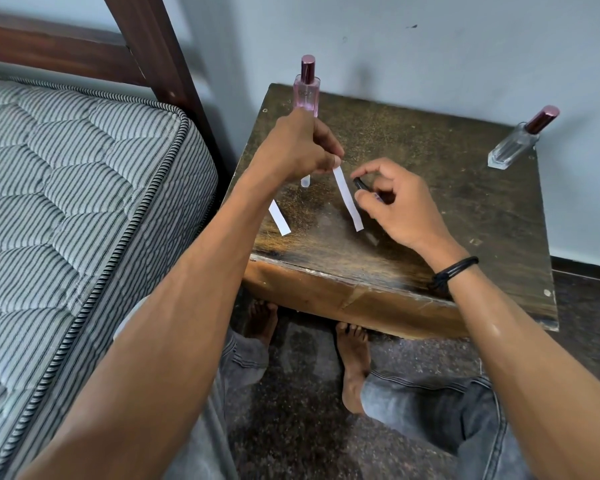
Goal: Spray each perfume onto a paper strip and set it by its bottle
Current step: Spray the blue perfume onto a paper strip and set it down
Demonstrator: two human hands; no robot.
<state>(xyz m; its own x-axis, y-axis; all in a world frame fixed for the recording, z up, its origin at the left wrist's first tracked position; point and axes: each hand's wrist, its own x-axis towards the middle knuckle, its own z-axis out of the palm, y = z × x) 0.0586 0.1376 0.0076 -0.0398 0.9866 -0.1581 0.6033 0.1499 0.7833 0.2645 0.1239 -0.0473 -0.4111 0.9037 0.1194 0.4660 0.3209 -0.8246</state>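
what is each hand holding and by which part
Left hand pinches the paper strip by its top end. Right hand holds a small dark spray vial around its body.

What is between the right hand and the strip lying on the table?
Head view: a second strip, pinched by the left hand, hangs between them; the right hand grips a vial.

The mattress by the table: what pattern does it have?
The mattress has thin dark-and-pale stripes, quilted; clearest in the head view.
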